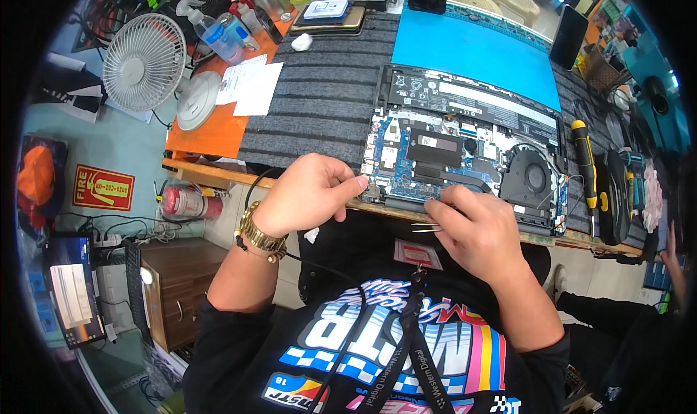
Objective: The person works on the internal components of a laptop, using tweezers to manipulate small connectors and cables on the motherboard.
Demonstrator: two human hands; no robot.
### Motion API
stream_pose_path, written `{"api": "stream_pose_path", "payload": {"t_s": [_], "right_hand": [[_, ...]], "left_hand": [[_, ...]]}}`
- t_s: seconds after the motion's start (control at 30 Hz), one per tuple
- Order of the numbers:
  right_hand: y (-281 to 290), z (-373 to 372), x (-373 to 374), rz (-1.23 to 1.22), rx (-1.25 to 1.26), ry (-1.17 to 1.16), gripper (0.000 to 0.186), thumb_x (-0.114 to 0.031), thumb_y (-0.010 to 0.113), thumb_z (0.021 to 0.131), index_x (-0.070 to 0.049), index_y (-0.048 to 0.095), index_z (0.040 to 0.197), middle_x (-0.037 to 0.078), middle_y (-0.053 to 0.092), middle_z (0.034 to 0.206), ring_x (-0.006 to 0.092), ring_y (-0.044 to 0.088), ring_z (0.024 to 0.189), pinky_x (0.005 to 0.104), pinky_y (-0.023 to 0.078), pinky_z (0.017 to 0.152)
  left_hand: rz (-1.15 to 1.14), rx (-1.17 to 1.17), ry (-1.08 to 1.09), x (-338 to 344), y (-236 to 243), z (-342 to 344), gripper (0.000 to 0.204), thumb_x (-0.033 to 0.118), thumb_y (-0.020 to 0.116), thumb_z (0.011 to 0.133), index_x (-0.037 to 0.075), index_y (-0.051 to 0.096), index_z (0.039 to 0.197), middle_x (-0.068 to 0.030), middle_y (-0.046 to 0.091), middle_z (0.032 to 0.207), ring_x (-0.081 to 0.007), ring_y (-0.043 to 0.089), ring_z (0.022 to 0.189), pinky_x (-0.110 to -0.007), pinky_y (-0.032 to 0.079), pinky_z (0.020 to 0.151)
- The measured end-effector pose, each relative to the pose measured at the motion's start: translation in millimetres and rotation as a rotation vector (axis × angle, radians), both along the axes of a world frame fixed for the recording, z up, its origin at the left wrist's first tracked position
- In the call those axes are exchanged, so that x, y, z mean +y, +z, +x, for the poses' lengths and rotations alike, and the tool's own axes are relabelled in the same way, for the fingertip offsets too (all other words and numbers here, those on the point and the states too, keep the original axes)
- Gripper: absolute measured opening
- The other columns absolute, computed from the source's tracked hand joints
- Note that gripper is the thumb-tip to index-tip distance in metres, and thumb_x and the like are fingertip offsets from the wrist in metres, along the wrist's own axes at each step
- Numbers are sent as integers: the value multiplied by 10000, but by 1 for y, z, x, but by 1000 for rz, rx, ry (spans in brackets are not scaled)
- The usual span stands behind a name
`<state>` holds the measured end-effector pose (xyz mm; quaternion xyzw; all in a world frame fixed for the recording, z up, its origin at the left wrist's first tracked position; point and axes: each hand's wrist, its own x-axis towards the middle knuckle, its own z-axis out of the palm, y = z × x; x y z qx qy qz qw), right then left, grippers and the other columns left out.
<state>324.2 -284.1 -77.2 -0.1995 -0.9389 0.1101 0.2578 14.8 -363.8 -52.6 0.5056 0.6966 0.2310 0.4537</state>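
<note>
Opened laptop (465,152), internals exposed, lying at the near edge of the grey striped bench cover (312,87), a blue mat (472,58) beyond it. The left hand (305,195) reaches in from the lower left, wrist bent inward, fingers curled, one fingertip at the laptop's near-left corner; whether these fingers pinch anything cannot be told at this angle. The right hand (475,229) is at the near edge, forearm angled up and leftward, knuckles uppermost, fingers folded and clamped on metal tweezers (427,227), whose prongs point left. A yellow-and-black screwdriver (583,156) lies to the laptop's right.
</note>
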Motion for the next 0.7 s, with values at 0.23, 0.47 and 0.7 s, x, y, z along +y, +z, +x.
{"api": "stream_pose_path", "payload": {"t_s": [0.23,0.47,0.7], "right_hand": [[-1,-2,1,-13,22,12,298,-76,940,847,-96,821,1119,53,721,1031,284,753,791,442,581,656],[2,-5,-1,-25,18,-23,221,-99,876,892,-121,800,1098,46,681,998,283,756,792,443,593,671],[7,-7,2,-125,6,-88,238,-45,886,864,-104,794,1075,74,694,991,323,771,817,475,611,682]], "left_hand": [[-103,-16,6,8,8,-1,420,348,779,1127,-3,869,915,-63,815,702,-81,642,526,-297,481,517],[-131,-5,52,11,8,4,397,348,795,1122,-3,863,950,-64,836,746,-75,612,483,-272,453,467],[-85,1,56,9,7,5,393,331,789,1110,-22,878,963,-76,836,732,-98,653,492,-287,498,484]]}}
